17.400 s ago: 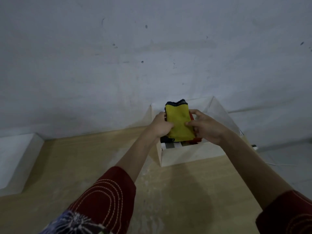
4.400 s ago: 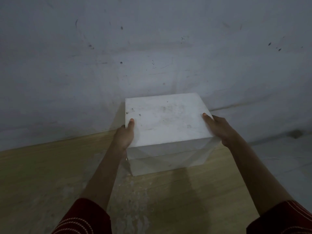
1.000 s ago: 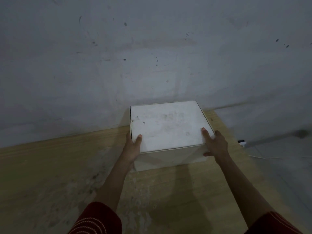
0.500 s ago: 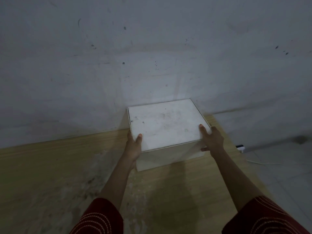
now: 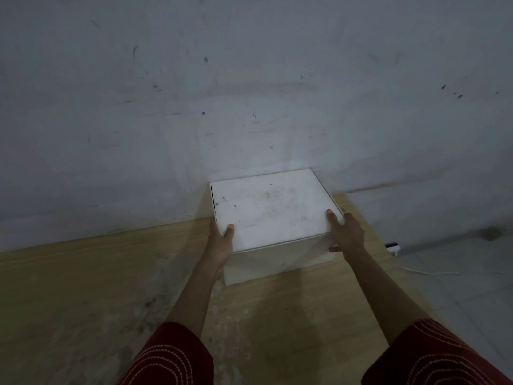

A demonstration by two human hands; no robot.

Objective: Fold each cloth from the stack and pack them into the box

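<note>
Already closed, the white rectangular cardboard box [image 5: 270, 207] lies lengthwise along the grey wall [image 5: 249, 79], left grip [image 5: 220, 243] and right grip [image 5: 345, 234] clasping its ends.

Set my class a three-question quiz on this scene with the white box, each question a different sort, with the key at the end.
1. True or false: the lid of the box stands open.
2. The thumb of the left hand lies: A) on the lid, B) on the table, C) in the air.
3. Short answer: what does the right hand grip?
Key: 1 false; 2 A; 3 the box.
</note>
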